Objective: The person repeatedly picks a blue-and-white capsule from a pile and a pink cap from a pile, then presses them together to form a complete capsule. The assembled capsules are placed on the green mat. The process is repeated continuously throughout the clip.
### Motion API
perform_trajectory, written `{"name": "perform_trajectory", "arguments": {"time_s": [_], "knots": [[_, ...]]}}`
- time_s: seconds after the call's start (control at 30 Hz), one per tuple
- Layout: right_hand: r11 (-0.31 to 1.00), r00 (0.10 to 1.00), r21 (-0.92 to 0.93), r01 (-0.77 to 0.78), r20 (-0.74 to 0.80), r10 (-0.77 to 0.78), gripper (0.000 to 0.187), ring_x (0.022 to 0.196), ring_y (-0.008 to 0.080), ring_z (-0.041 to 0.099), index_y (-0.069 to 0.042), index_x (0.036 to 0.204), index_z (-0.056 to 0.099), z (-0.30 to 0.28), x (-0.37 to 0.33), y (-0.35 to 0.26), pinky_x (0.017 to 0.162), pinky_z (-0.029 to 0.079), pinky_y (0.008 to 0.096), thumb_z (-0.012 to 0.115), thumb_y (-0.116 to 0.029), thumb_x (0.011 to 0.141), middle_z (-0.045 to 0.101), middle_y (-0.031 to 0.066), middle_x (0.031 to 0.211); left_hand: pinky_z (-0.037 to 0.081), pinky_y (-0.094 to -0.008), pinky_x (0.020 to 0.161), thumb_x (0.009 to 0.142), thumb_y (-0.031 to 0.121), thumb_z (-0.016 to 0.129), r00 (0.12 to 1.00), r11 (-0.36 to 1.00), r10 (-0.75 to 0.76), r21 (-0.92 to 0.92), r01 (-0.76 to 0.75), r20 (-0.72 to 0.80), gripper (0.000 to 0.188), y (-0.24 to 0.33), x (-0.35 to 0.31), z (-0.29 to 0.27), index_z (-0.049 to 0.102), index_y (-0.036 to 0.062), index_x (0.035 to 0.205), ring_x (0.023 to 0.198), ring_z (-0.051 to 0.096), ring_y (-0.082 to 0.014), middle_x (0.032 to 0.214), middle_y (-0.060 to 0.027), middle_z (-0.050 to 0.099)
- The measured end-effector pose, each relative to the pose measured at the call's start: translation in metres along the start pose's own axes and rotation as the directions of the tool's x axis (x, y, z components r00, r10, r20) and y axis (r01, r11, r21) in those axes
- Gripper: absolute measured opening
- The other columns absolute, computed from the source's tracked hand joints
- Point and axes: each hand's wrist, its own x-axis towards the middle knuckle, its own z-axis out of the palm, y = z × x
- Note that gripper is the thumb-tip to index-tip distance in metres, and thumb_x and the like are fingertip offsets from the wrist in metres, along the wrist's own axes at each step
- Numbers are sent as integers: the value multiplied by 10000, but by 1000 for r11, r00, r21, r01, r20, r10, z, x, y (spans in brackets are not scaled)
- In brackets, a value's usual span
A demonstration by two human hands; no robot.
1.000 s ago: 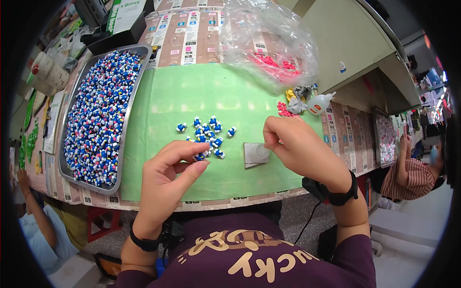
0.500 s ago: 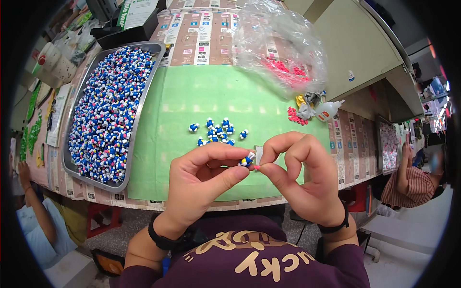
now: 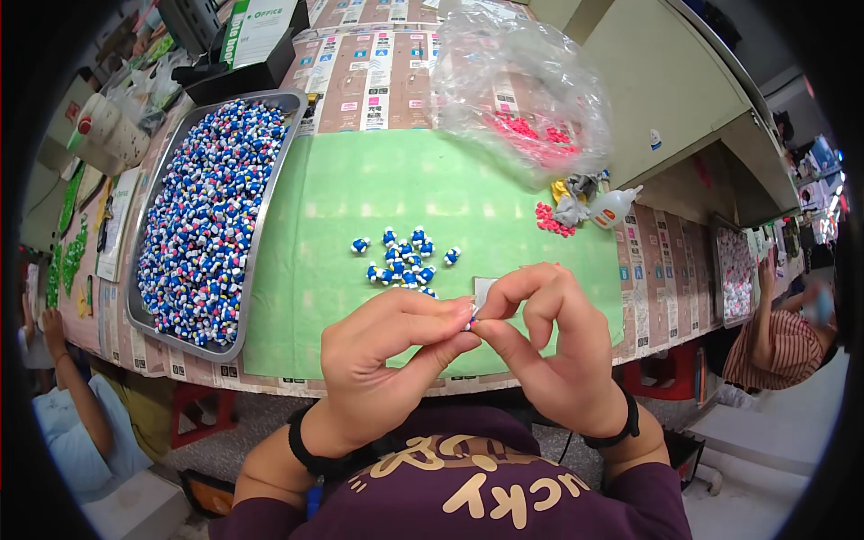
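My left hand (image 3: 387,355) pinches a small blue-and-white figurine (image 3: 471,321) between thumb and forefinger, and the fingertips cover most of it. Thumb and forefinger of my right hand (image 3: 562,351) are closed and meet the figurine's right side; the tiny pink piece they held is hidden there now. Just beyond my hands, a loose cluster of similar blue-and-white figurines (image 3: 396,261) lies on the green mat (image 3: 333,193). A small pale grey pad (image 3: 482,290) shows partly behind my right fingers.
A metal tray (image 3: 249,310) heaped with figurines stands at left. To the right are pink pieces (image 3: 553,220), a crumpled grey cloth (image 3: 571,210) and a squeeze bottle (image 3: 614,207). A clear plastic bag (image 3: 468,81) lies behind. Other people sit at both sides.
My right hand has brought the pink piece left against the figurine, and both hands' fingertips now meet. The figurine has dropped slightly lower in the view, mostly covered by fingers.
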Motion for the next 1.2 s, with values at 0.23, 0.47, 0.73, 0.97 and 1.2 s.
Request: {"name": "perform_trajectory", "arguments": {"time_s": [0.23, 0.47, 0.73, 0.97, 1.2], "knots": [[989, 980, 2, -148, -131, 147, 333, 800, 130, 513, -65, 818, 439, -46, -3, 26, 743, 435, 270, 745, 57, 768, 515, 40, 853, 531, -259, 676, 790, -126, 684, 986, 977, -31, 201, 64, -163, 174, -4, -8, -63, 650, 2, 902, 800, 647, -140, 905, -96, 678], [884, 916, -241, -401, -124, 381, 192, 756, 111, 526, -12, 817, 513, -79, -22, 56, 729, 447, 259, 705, -14, 823, 549, 17, 775, 453, -188, 657, 858, 6, 714, 787, 723, -104, 497, 479, -608, 212, -14, -18, -177, 655, 11, 1061, 751, 537, -60, 1008, -43, 612], [856, 913, -338, -391, -24, 407, 108, 751, 204, 594, 14, 842, 525, -77, -35, 85, 704, 472, 314, 622, 50, 809, 579, 97, 777, 508, -346, 667, 822, 28, 702, 963, 816, -144, 578, -14, 228, 262, -23, 5, -49, 649, 36, 1079, 823, 603, -240, 959, -112, 595], [851, 919, -387, -354, 25, 394, 112, 727, 292, 577, 14, 840, 504, -74, -38, 91, 666, 462, 358, 582, 81, 795, 559, 158, 785, 510, -397, 690, 798, 36, 697, 894, 720, -239, 687, -99, 380, 153, -41, 3, -12, 619, 16, 929, 842, 604, -290, 888, -104, 544], [828, 931, -493, -265, 92, 353, 117, 732, 310, 559, 13, 829, 490, -75, -38, 93, 683, 456, 374, 555, 98, 781, 550, 162, 778, 521, -317, 711, 809, -52, 690, 933, 855, -200, 518, 16, 301, 134, -32, 7, -19, 630, 3, 915, 846, 641, -233, 967, -99, 605]]}}
